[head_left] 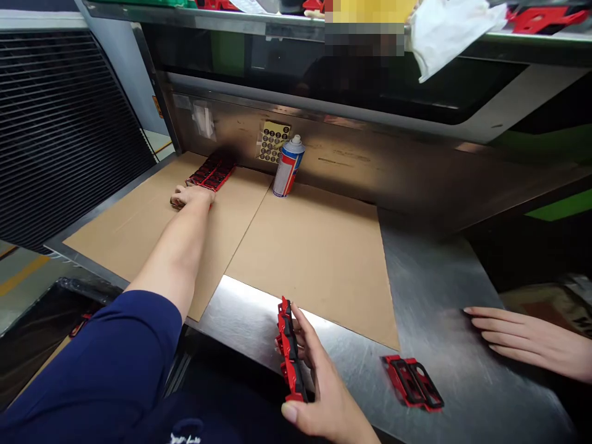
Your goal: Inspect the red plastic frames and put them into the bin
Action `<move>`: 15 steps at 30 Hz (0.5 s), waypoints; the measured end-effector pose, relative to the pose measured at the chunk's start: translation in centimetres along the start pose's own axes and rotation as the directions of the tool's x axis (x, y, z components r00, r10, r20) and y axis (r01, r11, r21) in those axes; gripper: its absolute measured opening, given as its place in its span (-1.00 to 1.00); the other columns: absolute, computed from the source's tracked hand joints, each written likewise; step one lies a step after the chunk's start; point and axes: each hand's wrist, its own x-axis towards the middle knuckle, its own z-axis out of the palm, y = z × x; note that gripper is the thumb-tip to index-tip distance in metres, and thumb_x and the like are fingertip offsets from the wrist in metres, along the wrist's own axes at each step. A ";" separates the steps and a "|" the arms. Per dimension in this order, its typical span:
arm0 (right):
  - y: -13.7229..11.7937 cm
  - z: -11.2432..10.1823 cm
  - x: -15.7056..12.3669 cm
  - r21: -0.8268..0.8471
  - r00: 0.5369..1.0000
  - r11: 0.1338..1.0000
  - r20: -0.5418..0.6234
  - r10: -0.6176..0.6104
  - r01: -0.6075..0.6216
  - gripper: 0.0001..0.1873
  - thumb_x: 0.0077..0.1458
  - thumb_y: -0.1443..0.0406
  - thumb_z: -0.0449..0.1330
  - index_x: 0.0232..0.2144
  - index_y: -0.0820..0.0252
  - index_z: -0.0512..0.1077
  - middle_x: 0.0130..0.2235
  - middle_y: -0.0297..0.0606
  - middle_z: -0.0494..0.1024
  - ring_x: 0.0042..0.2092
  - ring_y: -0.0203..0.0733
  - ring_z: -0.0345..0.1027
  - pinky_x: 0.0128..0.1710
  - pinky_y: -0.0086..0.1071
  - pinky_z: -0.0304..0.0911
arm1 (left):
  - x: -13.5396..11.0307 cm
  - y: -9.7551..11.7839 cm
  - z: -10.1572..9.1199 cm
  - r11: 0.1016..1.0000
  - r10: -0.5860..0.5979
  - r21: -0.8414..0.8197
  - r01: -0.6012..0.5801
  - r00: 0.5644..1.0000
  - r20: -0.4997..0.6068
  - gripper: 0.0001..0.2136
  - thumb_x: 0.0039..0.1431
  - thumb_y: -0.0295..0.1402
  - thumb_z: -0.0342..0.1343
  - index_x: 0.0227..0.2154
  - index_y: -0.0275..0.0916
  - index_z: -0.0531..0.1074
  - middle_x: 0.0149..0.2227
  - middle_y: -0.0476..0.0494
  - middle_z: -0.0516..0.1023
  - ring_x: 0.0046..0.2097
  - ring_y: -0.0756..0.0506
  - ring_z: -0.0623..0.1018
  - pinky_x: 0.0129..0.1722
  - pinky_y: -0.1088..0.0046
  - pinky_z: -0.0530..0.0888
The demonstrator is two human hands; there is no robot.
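My right hand (324,382) grips a red-and-black plastic part (290,351) on edge, thumb at its lower end and fingers behind it, above the bench's front edge. At the far left, my left hand (187,196) is closed over another red-and-black part, mostly hidden beneath it, on the cardboard. Just beyond that hand lies a group of red-and-black parts (213,172), side by side. One more red-and-black part (415,383), with two oblong openings, rests on bare metal to the right of my right hand.
Two cardboard sheets (314,259) cover much of the metal bench (435,296). A spray can (289,166) stands upright at the back, near a yellow sticker sheet (274,140). Another person's hand (531,339) reaches in from the right. A shelf (222,21) with a hanging white cloth (448,37) runs above.
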 end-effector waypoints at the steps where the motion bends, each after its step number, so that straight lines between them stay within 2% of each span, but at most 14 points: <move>1: 0.2 0.0 -0.1 0.014 1.000 1.000 0.002 -0.002 0.002 0.34 -0.15 -0.12 0.44 0.48 -0.01 -0.18 0.51 -0.09 -0.08 0.50 0.27 -0.22 0.43 0.19 -0.18 | -0.2 -0.1 0.3 0.999 -0.032 -0.008 0.032 0.999 -0.018 -0.29 0.17 0.12 -0.15 0.21 -0.29 0.32 0.06 -0.71 0.44 0.13 -0.61 0.25 -0.18 -0.23 0.34; 3: 0.7 0.1 -0.1 0.035 1.000 0.999 0.014 -0.010 0.009 0.34 -0.14 -0.11 0.44 0.48 -0.02 -0.19 0.51 -0.09 -0.11 0.50 0.26 -0.22 0.42 0.20 -0.13 | -0.6 -0.4 1.0 0.994 -0.109 -0.025 0.107 0.992 -0.064 -0.31 0.20 0.10 -0.17 0.24 -0.25 0.29 0.15 -0.64 0.40 0.18 -0.56 0.24 -0.09 -0.20 0.33; 5: 1.0 0.2 -0.2 0.046 1.000 0.999 0.023 -0.016 0.015 0.33 -0.14 -0.10 0.45 0.48 -0.04 -0.20 0.51 -0.09 -0.11 0.49 0.26 -0.21 0.41 0.20 -0.11 | -0.8 -0.6 1.5 0.992 -0.123 -0.048 0.118 0.987 -0.103 -0.32 0.20 0.11 -0.16 0.26 -0.21 0.27 0.23 -0.56 0.37 0.22 -0.53 0.21 -0.02 -0.18 0.31; 8: 1.0 0.4 -0.3 0.050 0.999 0.999 0.033 -0.004 0.002 0.33 -0.15 -0.11 0.44 0.48 -0.04 -0.19 0.50 -0.06 -0.07 0.49 0.30 -0.20 0.39 0.24 -0.06 | -1.1 -0.7 1.6 0.989 -0.122 -0.092 0.112 0.986 -0.116 -0.33 0.15 0.10 -0.06 0.21 -0.21 0.34 0.22 -0.53 0.40 0.22 -0.52 0.22 -0.01 -0.17 0.32; 11: 1.0 0.7 -0.8 0.063 0.999 0.998 0.032 0.011 -0.013 0.34 -0.14 -0.12 0.44 0.48 -0.03 -0.20 0.49 -0.01 -0.04 0.48 0.34 -0.20 0.34 0.27 0.04 | -1.6 -0.6 1.5 0.986 -0.107 -0.144 0.086 0.985 -0.139 -0.41 0.17 0.01 -0.03 0.17 -0.23 0.37 0.17 -0.54 0.45 0.19 -0.51 0.27 -0.03 -0.16 0.34; 15: 1.4 1.1 -1.8 0.079 1.000 0.997 0.008 0.014 -0.015 0.33 -0.14 -0.13 0.44 0.48 -0.06 -0.20 0.49 -0.01 -0.04 0.47 0.36 -0.14 0.30 0.26 0.10 | -3.1 -0.9 2.0 0.981 -0.034 -0.195 -0.015 0.969 -0.245 -0.49 0.28 -0.13 -0.16 0.18 -0.29 0.35 0.15 -0.52 0.47 0.20 -0.45 0.29 0.05 -0.11 0.35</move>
